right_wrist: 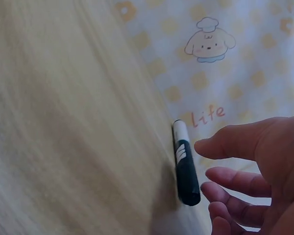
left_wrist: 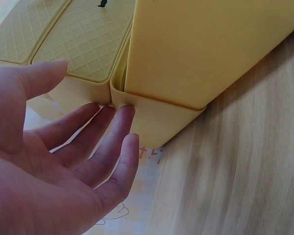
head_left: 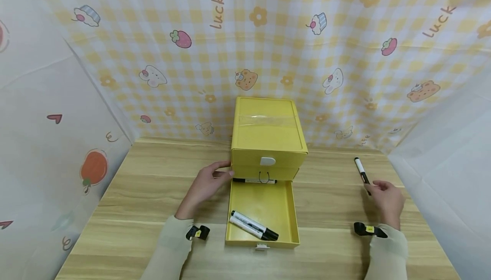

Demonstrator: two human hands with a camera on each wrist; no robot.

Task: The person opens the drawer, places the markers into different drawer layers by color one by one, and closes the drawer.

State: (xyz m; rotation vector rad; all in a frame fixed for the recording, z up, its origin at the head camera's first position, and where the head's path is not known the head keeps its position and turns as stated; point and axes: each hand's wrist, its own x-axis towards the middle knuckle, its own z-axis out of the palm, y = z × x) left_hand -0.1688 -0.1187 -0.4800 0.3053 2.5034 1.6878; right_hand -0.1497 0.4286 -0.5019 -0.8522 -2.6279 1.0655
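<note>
A yellow two-tier drawer box stands on the table, its lower drawer pulled out. My left hand is at the box's left side; in the left wrist view its straight fingertips touch the yellow side wall. Near the drawer's front lie what look like two white and black markers side by side, and another marker lies at its back, partly under the upper tier. At the right, my right hand hovers beside a white and black marker on the table, thumb and fingers apart around its dark end.
A wooden table reaches back to a yellow checked cloth with cartoon prints. White cloth sheets hang along both sides. The upper drawer front has a white pull tab and a thin dark loop below it.
</note>
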